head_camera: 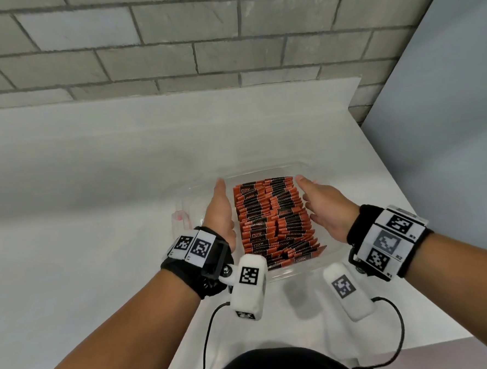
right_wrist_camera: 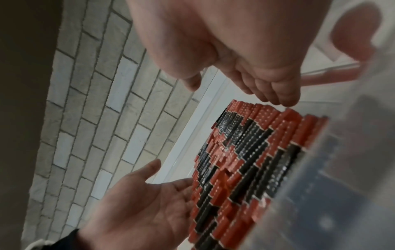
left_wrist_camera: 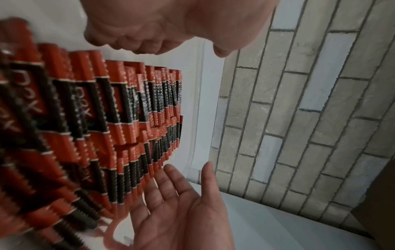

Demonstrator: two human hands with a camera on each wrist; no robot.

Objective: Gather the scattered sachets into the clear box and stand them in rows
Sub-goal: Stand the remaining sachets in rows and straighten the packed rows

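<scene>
The clear box (head_camera: 309,261) sits on the white counter (head_camera: 80,194), between the person's two hands. The red-and-black sachets (head_camera: 273,219) are inside it, packed on edge in two side-by-side rows running away from the wrists; some lean and sit unevenly where the rows meet.

The left hand (head_camera: 220,214) stands edge-on with fingers straight and together, palm turned toward the sachets, just beside the left flank of the left row. It grips nothing. In the right wrist view this hand (right_wrist_camera: 138,208) lies flat and relaxed with its fingertips at the edge of the pack.

The right hand (head_camera: 328,209) mirrors it on the opposite flank, fingers extended and slightly spread, palm facing the sachets, holding nothing. In the left wrist view its fingers (left_wrist_camera: 169,182) reach the ends of the nearest sachets (left_wrist_camera: 132,118); whether they press or merely touch cannot be told.

Beyond both hands, past the far rim of the box, rises a grey brick wall (head_camera: 170,40).
</scene>
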